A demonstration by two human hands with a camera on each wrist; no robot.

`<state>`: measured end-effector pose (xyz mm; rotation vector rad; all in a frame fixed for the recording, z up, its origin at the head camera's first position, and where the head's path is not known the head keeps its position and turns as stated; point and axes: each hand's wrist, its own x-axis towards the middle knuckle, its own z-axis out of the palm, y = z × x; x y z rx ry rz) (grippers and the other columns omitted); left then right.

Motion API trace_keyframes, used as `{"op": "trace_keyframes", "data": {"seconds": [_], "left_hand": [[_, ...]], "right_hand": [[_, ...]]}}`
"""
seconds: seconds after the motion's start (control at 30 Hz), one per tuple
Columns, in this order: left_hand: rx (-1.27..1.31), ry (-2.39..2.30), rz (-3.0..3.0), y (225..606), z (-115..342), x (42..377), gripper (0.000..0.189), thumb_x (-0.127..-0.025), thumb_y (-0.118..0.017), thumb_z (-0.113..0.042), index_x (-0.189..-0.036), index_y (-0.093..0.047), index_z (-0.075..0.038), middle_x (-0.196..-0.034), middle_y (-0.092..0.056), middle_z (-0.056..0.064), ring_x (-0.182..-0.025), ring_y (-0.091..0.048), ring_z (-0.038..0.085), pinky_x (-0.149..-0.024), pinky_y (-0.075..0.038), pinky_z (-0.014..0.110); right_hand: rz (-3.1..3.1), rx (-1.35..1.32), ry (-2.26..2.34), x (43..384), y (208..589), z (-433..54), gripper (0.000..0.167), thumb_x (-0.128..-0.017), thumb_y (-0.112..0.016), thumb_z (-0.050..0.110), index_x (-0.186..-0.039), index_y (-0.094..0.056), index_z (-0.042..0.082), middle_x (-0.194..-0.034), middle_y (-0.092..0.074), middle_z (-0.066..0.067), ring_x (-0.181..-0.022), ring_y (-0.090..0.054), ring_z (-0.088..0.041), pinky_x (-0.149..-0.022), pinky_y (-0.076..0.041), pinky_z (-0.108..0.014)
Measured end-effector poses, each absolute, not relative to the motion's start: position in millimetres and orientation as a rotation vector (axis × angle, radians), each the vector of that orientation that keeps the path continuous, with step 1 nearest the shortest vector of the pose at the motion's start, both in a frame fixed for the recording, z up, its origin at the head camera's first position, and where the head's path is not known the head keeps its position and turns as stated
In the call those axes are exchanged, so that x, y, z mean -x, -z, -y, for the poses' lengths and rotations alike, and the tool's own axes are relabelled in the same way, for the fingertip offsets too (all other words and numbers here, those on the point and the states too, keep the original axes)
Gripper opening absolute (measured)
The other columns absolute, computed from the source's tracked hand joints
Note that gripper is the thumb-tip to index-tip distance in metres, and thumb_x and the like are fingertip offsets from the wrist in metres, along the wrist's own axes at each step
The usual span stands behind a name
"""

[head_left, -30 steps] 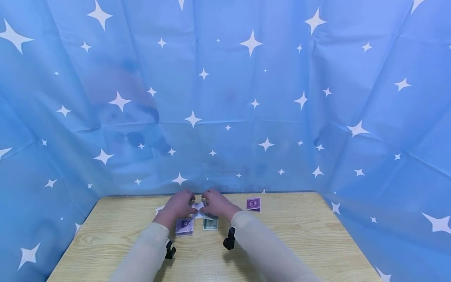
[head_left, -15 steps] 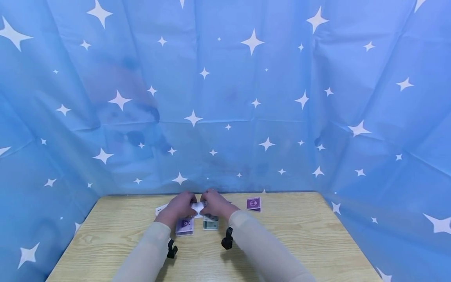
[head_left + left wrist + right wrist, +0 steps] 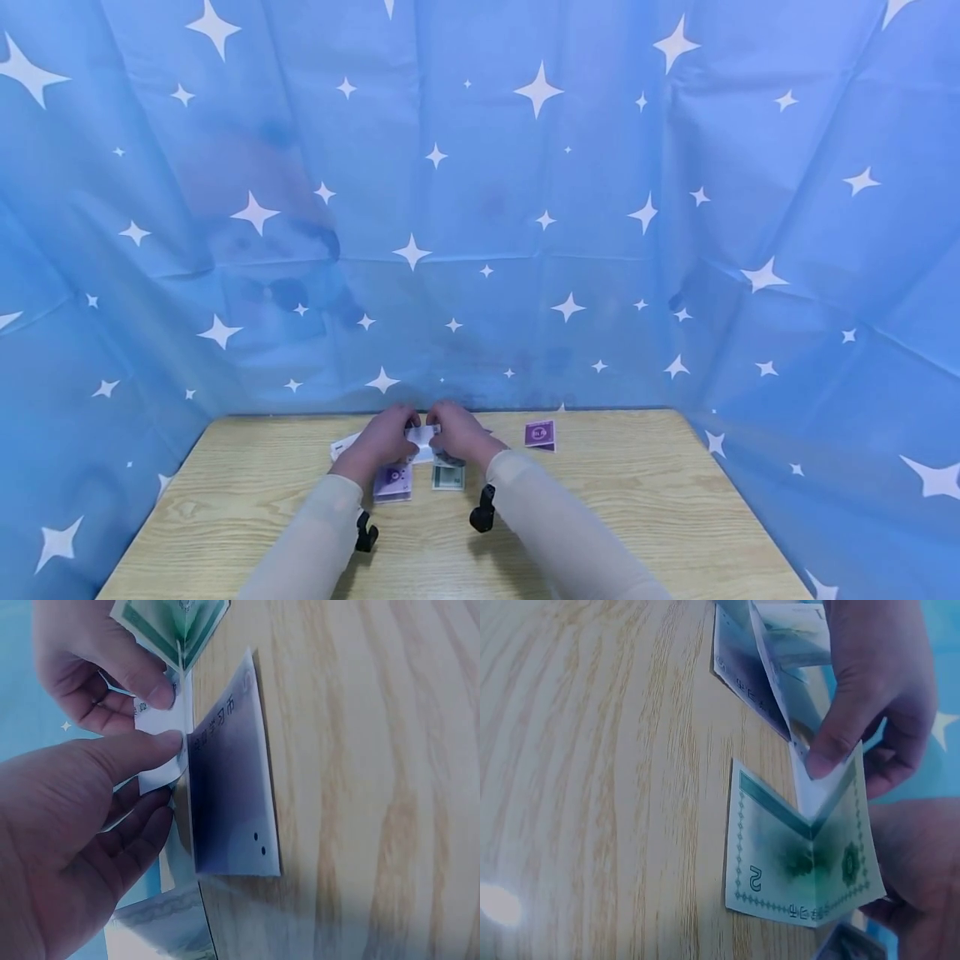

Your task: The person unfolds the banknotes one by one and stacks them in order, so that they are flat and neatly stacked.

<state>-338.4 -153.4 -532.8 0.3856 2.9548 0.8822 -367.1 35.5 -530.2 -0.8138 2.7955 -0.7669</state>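
Note:
In the head view both hands meet near the table's far edge. Between them is a small whitish paper note. My left hand pinches one end of this note with thumb and curled fingers. At its other end my right hand pinches it, also seen in the right wrist view, where the right hand is partly hidden. A purple folded play banknote stands half-open beside the left hand. Next to the right hand is a green folded play banknote, creased into a V and marked 2.
Purple notes lie apart at the right on the wooden table. Pale notes lie left of the left hand. A blue star-printed curtain hangs behind the table. Black camera mounts sit on both wrists.
The note between the hands shows a whiter side than a second ago. Both hands have shifted only slightly, and the folded notes in front stay in place.

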Motion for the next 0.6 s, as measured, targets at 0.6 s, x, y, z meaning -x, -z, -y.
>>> {"op": "trace_keyframes", "data": {"seconds": [0.6], "left_hand": [[-0.349,-1.344,-2.869,533.4,159.2,343.8,0.019,-0.099,-0.075,0.004,-0.111,-0.076,-0.010,-0.111,-0.072,0.002,-0.105,-0.067,0.022,-0.098,-0.058,0.050]], "right_hand": [[-2.668,0.728,1.209,368.7,516.6,-43.5,0.013,-0.102,-0.074,-0.003,-0.111,-0.075,0.008,-0.107,-0.072,-0.004,-0.099,-0.067,-0.019,-0.086,-0.060,-0.038]]}}
